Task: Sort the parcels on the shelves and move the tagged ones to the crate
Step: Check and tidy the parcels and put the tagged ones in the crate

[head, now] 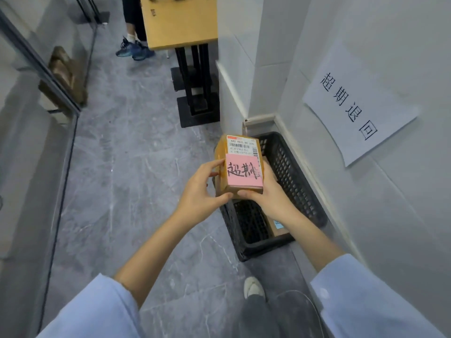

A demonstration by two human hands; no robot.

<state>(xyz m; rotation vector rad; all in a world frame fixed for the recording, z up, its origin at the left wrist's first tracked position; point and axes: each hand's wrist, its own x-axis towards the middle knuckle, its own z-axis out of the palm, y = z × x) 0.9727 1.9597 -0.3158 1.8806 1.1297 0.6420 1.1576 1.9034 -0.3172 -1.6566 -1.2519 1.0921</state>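
**Tagged parcel held over the crate**

Head view: both hands held a small brown cardboard parcel [240, 150] carrying a white shipping label and a handwritten pink paper tag [244, 172]. The left hand [200, 189] gripped its left edge with thumb and fingers curled round it. The right hand [271, 198] cupped the right side from beneath, thumb along the near edge. The parcel hung in the air above the black perforated plastic crate [290, 172], which stood on the grey floor against the white wall, under a white paper sign [358, 103]. A flat brown box [277, 229] already lay inside.

The parcel sat over the crate's left rim rather than its middle. Released from there, it could probably strike the rim and tumble to the floor. Dropped from that height, it might also land hard on the box below, or flip and hide its tag.
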